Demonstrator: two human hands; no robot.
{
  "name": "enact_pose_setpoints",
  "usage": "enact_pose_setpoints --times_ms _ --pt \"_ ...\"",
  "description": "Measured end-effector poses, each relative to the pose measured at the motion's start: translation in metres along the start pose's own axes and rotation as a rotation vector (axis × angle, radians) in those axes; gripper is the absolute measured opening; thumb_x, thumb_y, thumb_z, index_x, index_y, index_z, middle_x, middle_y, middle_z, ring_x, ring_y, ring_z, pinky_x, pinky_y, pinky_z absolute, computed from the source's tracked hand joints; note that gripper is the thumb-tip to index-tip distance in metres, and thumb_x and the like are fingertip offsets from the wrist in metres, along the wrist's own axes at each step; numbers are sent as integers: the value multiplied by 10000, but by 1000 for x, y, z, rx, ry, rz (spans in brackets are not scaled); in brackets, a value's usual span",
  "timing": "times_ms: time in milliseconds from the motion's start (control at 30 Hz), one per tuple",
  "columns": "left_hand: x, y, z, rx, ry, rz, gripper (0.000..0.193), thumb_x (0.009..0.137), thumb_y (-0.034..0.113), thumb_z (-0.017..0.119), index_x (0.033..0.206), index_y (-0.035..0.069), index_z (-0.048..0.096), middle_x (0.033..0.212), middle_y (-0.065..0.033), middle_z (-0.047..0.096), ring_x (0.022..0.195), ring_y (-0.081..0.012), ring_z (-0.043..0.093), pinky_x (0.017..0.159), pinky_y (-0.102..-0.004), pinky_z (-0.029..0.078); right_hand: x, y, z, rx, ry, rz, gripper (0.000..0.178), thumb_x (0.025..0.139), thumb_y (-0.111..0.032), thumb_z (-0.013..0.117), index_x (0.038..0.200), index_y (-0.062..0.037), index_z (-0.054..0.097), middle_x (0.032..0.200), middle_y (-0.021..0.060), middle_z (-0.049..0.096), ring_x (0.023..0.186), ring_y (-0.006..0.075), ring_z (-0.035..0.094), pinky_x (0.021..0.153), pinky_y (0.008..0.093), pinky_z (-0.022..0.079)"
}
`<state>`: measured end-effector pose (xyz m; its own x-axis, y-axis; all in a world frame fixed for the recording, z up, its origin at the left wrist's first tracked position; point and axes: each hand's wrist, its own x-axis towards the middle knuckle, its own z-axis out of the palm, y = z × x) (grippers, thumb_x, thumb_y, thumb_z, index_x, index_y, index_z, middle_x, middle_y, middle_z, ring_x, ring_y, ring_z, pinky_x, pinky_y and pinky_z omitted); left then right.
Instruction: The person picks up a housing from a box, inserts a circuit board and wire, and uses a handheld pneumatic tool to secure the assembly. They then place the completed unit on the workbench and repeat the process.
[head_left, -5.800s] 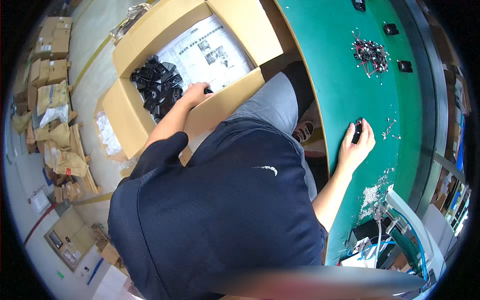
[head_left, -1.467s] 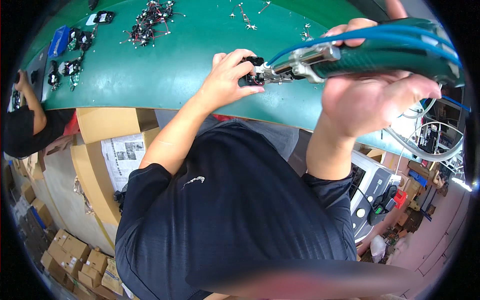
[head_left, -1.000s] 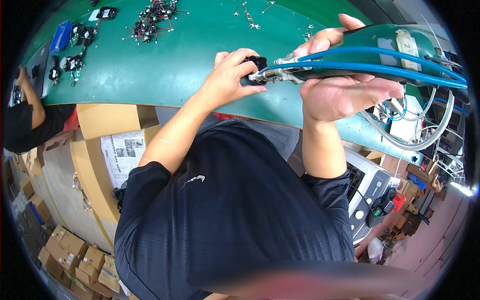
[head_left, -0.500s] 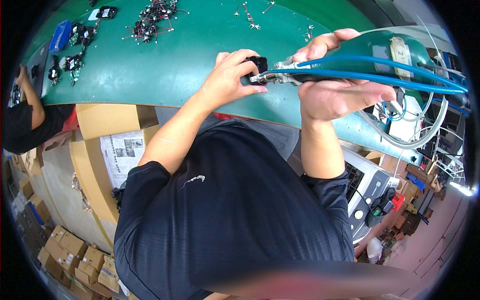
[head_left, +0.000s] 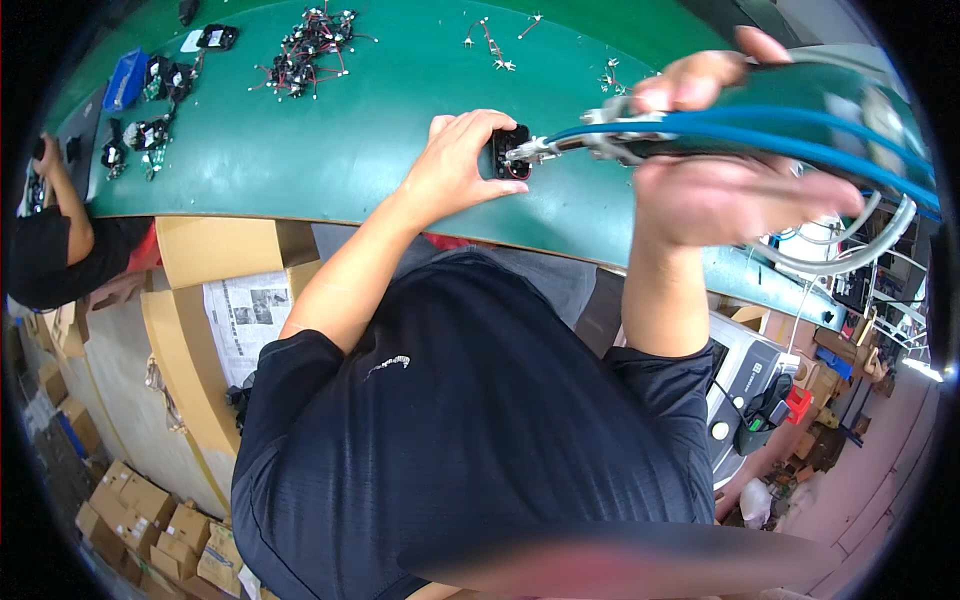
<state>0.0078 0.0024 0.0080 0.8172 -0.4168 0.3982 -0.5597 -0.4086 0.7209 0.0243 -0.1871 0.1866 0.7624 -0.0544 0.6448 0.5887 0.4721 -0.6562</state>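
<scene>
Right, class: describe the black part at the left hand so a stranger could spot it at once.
Start with the green table across the top; near the middle of its front edge is the wearer's left hand. It grips the small black part. Unlike the other dark pieces on the table, this one has a tool's metal tip over it.

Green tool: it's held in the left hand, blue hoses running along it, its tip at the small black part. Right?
Wrong hand: the head view shows the right hand holding the green tool; the blue hoses along it and its tip at the small black part are correct.
</scene>
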Motion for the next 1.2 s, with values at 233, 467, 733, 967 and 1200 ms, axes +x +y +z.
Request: enact_pose_setpoints --times_ms 233,467,733,967,1200 --pt "0 6 0 3 33 2 763 666 428 924 1264 94 588 1236 -63 662 1149 -275 626 1003 -400 374 -34 45 -7 -163 168 87 1195 789 -1001 176 1238 45 539 679 122 587 547 214 575 516 327 528" --pt "-1 6 1 1 63 26 760 657 416 930 1255 98 587 1221 -55 668 1121 -265 637 985 -395 379 -38 45 -5 -177 168 66 1191 795 -997 182 1235 53 532 673 127 579 542 213 575 513 323 534" --pt "-2 4 0 -54 22 1 795 642 393 946 1281 96 578 1178 -62 685 1090 -270 644 961 -391 383 -41 58 11 -279 377 103 1156 789 -1000 198 1214 15 554 703 123 586 563 218 591 536 317 546" --pt "4 2 -3 17 22 17 780 673 378 929 1311 116 565 1185 -62 657 1056 -276 623 946 -407 381 -7 36 4 -277 325 99 1130 801 -988 274 1265 4 554 733 115 601 591 213 612 536 326 552" --pt "38 -5 -40 135 42 -85 797 735 206 848 1424 66 474 1354 -146 561 1299 -331 533 1066 -467 371 30 -59 0 -555 290 -198 916 948 -788 460 1420 -5 402 1192 205 607 674 219 621 532 295 547"
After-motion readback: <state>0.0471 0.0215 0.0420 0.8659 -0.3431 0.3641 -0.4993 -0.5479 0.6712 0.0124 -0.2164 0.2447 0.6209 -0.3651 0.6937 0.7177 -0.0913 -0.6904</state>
